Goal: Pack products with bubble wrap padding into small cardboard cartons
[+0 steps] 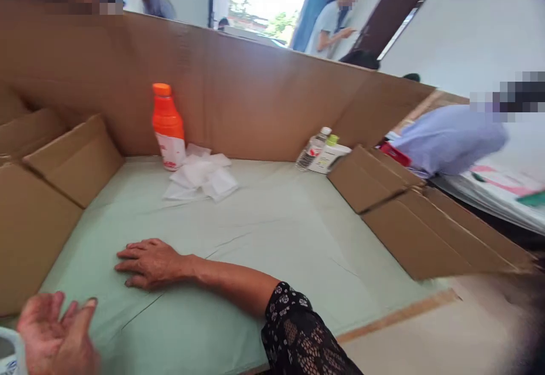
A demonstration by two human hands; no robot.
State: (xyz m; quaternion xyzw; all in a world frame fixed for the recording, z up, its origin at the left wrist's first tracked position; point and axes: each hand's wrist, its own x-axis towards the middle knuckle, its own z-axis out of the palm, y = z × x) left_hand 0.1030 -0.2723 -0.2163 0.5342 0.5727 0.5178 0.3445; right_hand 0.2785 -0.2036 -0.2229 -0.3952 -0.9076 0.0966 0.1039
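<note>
At the left edge we see a blue-marked white object (11, 352) beside our left hand (62, 338), open and loosely curled. Our right hand (150, 264) lies flat, palm down, on the green-covered counter (281, 233). Beyond it come an orange bottle (169, 128), thin white sheets (202, 173), then a clear bottle (312, 151).

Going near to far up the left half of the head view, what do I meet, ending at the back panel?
Left hand → right hand → loose pile of thin white sheets → back cardboard panel.
</note>
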